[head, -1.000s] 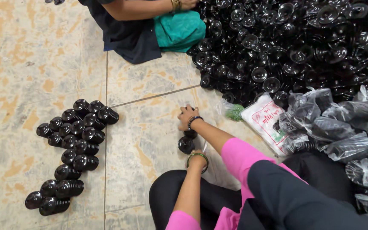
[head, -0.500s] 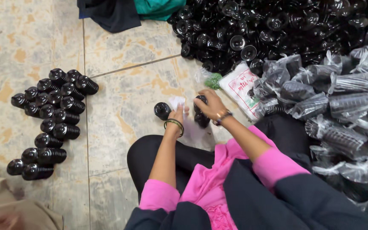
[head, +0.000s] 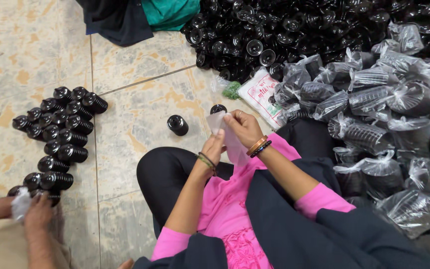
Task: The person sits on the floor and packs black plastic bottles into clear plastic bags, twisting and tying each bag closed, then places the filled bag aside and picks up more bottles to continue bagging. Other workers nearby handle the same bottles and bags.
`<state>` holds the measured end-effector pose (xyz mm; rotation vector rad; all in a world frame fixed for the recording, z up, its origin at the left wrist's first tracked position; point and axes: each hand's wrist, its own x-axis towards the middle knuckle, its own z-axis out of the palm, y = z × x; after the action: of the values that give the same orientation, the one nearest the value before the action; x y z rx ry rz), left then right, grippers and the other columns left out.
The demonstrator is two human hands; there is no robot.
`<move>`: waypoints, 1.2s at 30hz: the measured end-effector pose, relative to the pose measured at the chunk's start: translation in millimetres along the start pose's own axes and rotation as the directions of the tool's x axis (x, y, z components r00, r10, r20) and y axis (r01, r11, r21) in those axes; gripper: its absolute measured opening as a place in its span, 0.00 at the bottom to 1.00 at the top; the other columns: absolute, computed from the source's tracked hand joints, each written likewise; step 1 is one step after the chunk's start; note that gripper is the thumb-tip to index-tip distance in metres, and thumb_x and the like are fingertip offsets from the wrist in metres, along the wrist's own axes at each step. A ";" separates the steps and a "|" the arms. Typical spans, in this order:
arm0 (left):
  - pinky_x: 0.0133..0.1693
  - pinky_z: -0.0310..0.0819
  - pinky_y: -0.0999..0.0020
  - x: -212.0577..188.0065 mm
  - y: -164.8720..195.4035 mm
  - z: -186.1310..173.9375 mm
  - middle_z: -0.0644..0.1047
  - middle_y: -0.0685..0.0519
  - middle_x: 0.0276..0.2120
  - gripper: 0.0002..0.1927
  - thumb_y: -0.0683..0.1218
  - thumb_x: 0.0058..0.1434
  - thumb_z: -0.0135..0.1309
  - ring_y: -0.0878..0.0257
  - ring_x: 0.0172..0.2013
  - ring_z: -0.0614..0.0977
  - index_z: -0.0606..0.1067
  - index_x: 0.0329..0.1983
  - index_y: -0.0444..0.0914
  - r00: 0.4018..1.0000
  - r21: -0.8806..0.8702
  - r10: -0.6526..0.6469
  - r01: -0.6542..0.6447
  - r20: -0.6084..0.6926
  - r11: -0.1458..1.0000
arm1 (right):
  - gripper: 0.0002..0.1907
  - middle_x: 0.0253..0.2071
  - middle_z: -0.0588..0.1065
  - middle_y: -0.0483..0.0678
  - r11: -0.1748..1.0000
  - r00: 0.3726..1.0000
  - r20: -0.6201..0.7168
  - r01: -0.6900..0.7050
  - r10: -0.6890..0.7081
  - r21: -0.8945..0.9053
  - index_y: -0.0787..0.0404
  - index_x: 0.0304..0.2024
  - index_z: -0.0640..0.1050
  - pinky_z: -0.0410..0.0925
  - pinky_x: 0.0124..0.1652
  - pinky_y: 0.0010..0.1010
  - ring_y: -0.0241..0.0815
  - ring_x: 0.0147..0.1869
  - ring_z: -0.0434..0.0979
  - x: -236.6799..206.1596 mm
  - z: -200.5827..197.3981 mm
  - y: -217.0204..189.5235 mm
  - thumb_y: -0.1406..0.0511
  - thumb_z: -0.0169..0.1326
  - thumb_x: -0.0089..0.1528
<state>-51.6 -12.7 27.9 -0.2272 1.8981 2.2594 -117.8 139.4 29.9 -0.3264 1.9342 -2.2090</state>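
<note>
Since half a second ago both hands have lifted off the floor and drawn in over the lap, leaving two stacks of black cups behind on the tiles. The left hand (head: 214, 145) and right hand (head: 243, 127) each pinch an edge of a thin clear plastic bag (head: 227, 135), holding it between them. One black cup stack (head: 177, 124) lies at ten o'clock from the hands, well apart; a second cup stack (head: 218, 108) sits at twelve o'clock, just beyond the bag. At three o'clock lie knotted clear bags (head: 374, 107) filled with black cups. A loose heap of black cups (head: 284, 30) spreads at one o'clock. At nine o'clock, rows of stacked cups (head: 58, 134) lie on the tiled floor (head: 135, 74), and another person's hands (head: 26, 211) work at eight o'clock.
</note>
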 end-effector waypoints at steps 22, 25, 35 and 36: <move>0.31 0.72 0.63 -9.5 14.6 23.0 0.76 0.43 0.27 0.18 0.53 0.73 0.45 0.60 0.26 0.75 0.74 0.42 0.33 0.773 0.457 0.453 -0.240 -0.445 0.857 | 0.11 0.36 0.79 0.58 0.209 0.639 0.379 0.652 -0.670 -0.729 0.67 0.47 0.79 0.70 0.31 0.41 0.53 0.32 0.79 -42.8 16.3 -13.9 0.67 0.54 0.65; 0.32 0.72 0.61 -17.6 -11.4 23.4 0.78 0.45 0.26 0.20 0.54 0.75 0.39 0.61 0.26 0.77 0.74 0.40 0.34 0.786 0.457 0.499 -0.316 -0.365 0.832 | 0.11 0.29 0.77 0.59 0.460 0.758 0.278 0.598 -0.590 -0.656 0.66 0.46 0.81 0.70 0.28 0.43 0.57 0.28 0.78 -48.5 21.4 -16.8 0.67 0.54 0.64; 0.30 0.62 0.70 -3.3 -23.1 -2.9 0.71 0.59 0.29 0.18 0.56 0.79 0.47 0.69 0.28 0.69 0.72 0.39 0.39 0.954 -0.352 0.074 -0.178 -0.290 0.919 | 0.13 0.22 0.74 0.57 0.790 0.936 -0.057 0.260 -0.348 -0.555 0.67 0.36 0.78 0.65 0.26 0.38 0.51 0.23 0.73 -35.4 9.3 -17.9 0.64 0.50 0.71; 0.34 0.69 0.71 -8.0 -17.8 -1.2 0.76 0.59 0.32 0.14 0.54 0.72 0.48 0.70 0.31 0.75 0.75 0.41 0.40 0.983 -0.441 -0.004 -0.078 -0.182 0.894 | 0.16 0.20 0.73 0.56 0.854 0.957 -0.142 0.153 -0.254 -0.497 0.67 0.33 0.78 0.64 0.25 0.37 0.50 0.22 0.71 -35.1 8.3 -16.1 0.62 0.51 0.72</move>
<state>-39.7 -11.2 12.5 -0.4736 1.4276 2.7602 -81.7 143.5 45.5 -0.4058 2.6787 -1.8989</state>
